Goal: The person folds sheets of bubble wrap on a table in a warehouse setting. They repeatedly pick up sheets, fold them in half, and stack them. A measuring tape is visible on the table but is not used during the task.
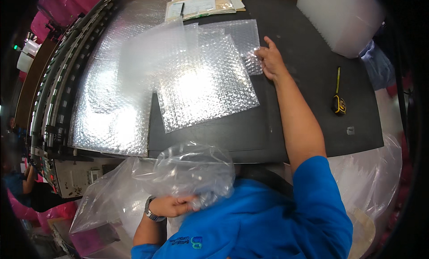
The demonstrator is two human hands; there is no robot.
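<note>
My left hand (172, 206), with a metal watch on its wrist, is closed around a gathered clear plastic bag (192, 165) in front of my body. The bag's loose film spreads toward the lower left. At the far middle of the dark table, my right hand (271, 61) grips the right edge of a bubble wrap sheet (248, 33), with one finger pointing outward. Another bubble wrap sheet (208, 87) lies partly over that one, nearer to me. To its left is a cloudy, translucent sheet (147, 53), blurred at its lower edge.
Bubble wrap web (107, 111) runs along the left beside a row of rollers (56, 93). Papers with a pen (201, 6) lie at the back. A white foam stack (342, 20) and a tape measure (338, 105) sit at right. Another person (29, 187) is at far left.
</note>
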